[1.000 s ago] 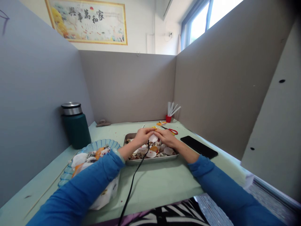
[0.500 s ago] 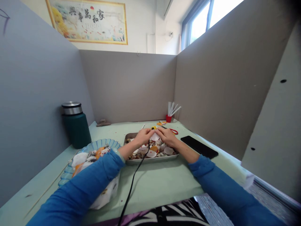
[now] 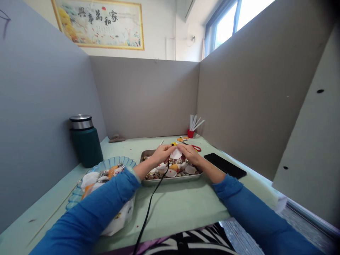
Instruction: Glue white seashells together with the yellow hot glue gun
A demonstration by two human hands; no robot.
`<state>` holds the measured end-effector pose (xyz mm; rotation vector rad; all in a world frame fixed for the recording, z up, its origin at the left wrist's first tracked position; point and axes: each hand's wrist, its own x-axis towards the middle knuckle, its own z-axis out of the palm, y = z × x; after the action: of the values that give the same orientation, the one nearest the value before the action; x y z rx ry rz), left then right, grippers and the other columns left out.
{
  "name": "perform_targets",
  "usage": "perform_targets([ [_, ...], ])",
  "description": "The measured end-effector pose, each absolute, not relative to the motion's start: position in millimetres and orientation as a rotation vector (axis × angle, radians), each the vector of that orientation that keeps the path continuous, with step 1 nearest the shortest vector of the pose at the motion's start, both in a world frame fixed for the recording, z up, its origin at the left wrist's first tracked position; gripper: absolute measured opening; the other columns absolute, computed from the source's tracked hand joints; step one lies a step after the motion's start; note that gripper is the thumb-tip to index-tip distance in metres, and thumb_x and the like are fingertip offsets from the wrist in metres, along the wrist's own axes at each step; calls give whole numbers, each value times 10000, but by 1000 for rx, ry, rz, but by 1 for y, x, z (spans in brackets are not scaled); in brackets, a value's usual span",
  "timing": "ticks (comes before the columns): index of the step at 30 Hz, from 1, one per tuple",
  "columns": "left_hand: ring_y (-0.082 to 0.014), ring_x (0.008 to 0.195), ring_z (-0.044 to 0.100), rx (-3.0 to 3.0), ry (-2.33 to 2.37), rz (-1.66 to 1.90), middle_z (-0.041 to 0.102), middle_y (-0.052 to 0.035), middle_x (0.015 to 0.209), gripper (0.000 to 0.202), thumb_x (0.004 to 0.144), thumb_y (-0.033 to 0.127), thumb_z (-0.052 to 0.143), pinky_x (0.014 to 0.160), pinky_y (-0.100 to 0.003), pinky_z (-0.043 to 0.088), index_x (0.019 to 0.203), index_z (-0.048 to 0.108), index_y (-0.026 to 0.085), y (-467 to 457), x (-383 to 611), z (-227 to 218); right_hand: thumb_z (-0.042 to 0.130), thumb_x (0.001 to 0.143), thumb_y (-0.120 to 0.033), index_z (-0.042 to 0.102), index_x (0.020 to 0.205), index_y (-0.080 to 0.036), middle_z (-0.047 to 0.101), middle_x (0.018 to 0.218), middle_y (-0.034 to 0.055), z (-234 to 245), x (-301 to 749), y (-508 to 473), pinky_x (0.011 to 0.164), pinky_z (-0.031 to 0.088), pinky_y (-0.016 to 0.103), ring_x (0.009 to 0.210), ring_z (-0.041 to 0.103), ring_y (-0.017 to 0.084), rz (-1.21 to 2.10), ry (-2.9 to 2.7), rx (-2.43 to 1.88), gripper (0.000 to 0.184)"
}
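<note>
My left hand and my right hand meet above a metal tray full of seashells and small stones. Between their fingertips is a white seashell, its fan-shaped side facing me. Both hands are closed, fingers pinched on the shell. A yellow and black object peeks out just beyond the fingers; most of it is hidden, so its kind is unclear. From beneath my left hand a black cord runs down over the tray's edge towards my lap.
At left, a blue scalloped plate bears shells and white wrapping, with a green flask behind. Red-handled scissors lie past my right hand. A black phone rests to the right. A red cup holds white sticks. Grey partitions surround the table.
The white shell between my fingertips has tilted slightly and shows more of its face. My hands have hardly moved.
</note>
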<state>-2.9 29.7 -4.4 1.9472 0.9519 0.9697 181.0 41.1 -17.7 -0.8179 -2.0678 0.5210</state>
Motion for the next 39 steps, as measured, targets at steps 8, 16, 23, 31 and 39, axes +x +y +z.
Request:
perform_targets([
  [8,-68,339,373,2067,959,980,389,69,403,415,833,549,461,386,-202,246,652,460,176,20,-1,2,384,909,-560,614,817,-159,588,619,34,-17,182,42,421,393,250,472,521,138,831,-2020,-768,472],
  [16,-67,337,362,2047,881,887,406,61,408,412,836,555,459,379,-202,239,698,494,169,21,-2,0,387,883,-610,587,678,-161,557,535,29,-12,180,36,425,402,262,458,500,142,908,-1984,-780,533],
  [23,-73,337,363,2086,908,845,412,57,372,386,864,504,428,394,-199,249,715,527,162,21,-3,-1,382,881,-623,583,656,-160,568,529,29,-16,180,42,417,399,251,477,516,144,848,-2000,-817,552],
  [31,-62,331,368,2034,871,828,435,58,420,414,841,545,457,377,-191,241,768,548,148,27,-4,-5,414,880,-606,601,690,-158,553,508,14,-20,180,46,381,369,237,430,499,130,883,-2000,-824,521],
  [39,-45,344,373,1877,761,809,581,-3,573,458,799,594,501,357,-193,238,772,532,137,23,-2,-1,359,904,-605,630,698,-139,579,540,35,-18,180,44,401,392,236,443,496,125,978,-1998,-775,577],
])
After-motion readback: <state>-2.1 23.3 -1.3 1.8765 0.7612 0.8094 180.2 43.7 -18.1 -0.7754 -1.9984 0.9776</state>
